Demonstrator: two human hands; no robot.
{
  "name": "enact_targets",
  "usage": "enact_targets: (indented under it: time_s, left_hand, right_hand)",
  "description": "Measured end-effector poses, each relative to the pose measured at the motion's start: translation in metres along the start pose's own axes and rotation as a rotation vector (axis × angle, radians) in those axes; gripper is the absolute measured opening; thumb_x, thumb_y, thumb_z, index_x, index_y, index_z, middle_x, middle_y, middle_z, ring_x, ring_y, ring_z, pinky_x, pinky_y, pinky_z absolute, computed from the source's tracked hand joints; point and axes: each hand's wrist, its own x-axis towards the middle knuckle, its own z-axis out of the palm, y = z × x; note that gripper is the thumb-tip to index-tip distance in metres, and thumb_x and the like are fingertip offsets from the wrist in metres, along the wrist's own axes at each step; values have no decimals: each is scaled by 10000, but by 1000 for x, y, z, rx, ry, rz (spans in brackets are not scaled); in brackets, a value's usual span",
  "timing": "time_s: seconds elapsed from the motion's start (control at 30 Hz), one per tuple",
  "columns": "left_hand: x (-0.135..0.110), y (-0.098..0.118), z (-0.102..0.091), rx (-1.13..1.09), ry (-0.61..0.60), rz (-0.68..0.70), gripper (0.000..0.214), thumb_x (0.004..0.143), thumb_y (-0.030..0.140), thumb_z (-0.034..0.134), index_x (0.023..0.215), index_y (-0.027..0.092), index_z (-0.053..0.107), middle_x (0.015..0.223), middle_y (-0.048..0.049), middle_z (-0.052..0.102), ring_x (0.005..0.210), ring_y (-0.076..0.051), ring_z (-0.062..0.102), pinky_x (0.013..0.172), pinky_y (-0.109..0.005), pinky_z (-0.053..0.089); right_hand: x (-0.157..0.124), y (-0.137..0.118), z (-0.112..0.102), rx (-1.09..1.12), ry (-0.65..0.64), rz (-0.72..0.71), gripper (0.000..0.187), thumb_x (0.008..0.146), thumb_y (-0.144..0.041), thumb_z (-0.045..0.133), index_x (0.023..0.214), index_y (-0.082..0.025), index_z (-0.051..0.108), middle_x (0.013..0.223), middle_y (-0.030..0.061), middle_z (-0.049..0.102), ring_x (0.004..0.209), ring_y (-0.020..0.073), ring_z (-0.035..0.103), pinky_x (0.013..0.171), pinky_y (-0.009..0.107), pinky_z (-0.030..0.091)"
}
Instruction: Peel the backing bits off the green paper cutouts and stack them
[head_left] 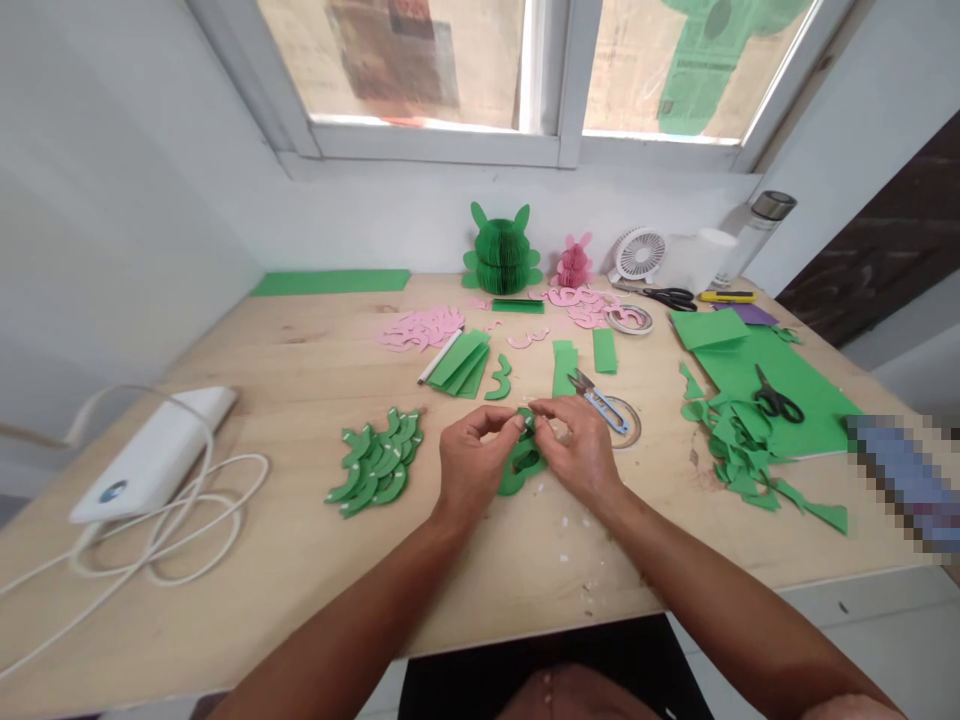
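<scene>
A curved green paper cutout (pixel 517 472) is pinched at its top end between the fingertips of my left hand (pixel 474 460) and my right hand (pixel 583 448). Its lower part reaches down to the table, and the fingers cover some of it. Close by my right hand lie blue thread snips (pixel 609 408), resting over a clear ring (pixel 636 432), perhaps a tape roll. To the left of my left hand is a pile of green scalloped cutouts (pixel 379 462) with small white patches. Just beyond my hands lies another scalloped green piece (pixel 501 380).
Folded green strips (pixel 461 365) and pink cutouts (pixel 420 328) lie farther back. Green and pink honeycomb paper figures (pixel 502 255) stand by the wall. On the right are green scraps (pixel 739 445) and black scissors (pixel 777 398); a white power bank (pixel 157 455) with cable is left.
</scene>
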Motion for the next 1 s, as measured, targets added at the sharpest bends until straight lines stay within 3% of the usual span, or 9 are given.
enact_targets:
  time_s: [0.13,0.27,0.53,1.0]
  left_hand:
    - [0,3,0,-52,37,-14,151,648,291,674,694,147,673,645,-19,663,578,-130,581,540,-227,465]
    - [0,4,1,-72,48,-41,168,634,291,683,700,137,683,653,-28,666,580,-134,578,527,-226,468]
    - [0,5,0,-62,32,-37,157,615,282,697,693,146,708,687,-44,701,632,-160,620,605,-255,499]
    - [-6,4,1,29,18,30,139,655,277,675,720,159,711,717,-33,713,690,-174,644,683,-271,508]
  right_hand:
    - [0,-3,-3,-63,75,-74,96,775,-165,525,824,-190,604,786,43,640,779,198,561,727,339,420]
    - [-2,-5,-2,-119,30,-166,88,803,-172,517,758,-195,589,737,34,636,744,190,557,712,336,394]
    - [-3,-4,0,-155,4,-152,96,812,-208,532,763,-200,614,743,43,651,743,195,557,719,343,374]
    - [-5,-5,3,-215,79,-166,109,776,-169,532,674,-201,552,663,30,605,688,186,526,686,330,368]
